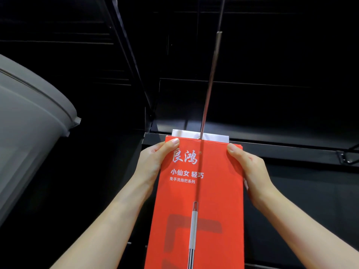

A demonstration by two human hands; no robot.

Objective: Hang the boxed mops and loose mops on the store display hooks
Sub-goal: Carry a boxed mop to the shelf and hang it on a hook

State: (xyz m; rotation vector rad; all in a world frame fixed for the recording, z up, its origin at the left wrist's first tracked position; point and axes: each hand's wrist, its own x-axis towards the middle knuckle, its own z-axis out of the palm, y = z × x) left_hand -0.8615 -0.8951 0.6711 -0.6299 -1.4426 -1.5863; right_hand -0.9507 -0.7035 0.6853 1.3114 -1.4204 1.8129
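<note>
A tall red mop box (200,191) with white lettering and a printed mop picture fills the lower middle of the head view. My left hand (153,164) grips its upper left edge and my right hand (250,167) grips its upper right edge. A white tab (213,136) sticks up behind the box top. A long metal display hook (210,80) runs from the upper centre down to the tab, where it passes through a small hole.
The black display rack (272,146) with horizontal bars stands behind the box. A small black bracket (347,158) sits on a bar at the right edge. A large grey plastic bucket (29,123) juts in from the left.
</note>
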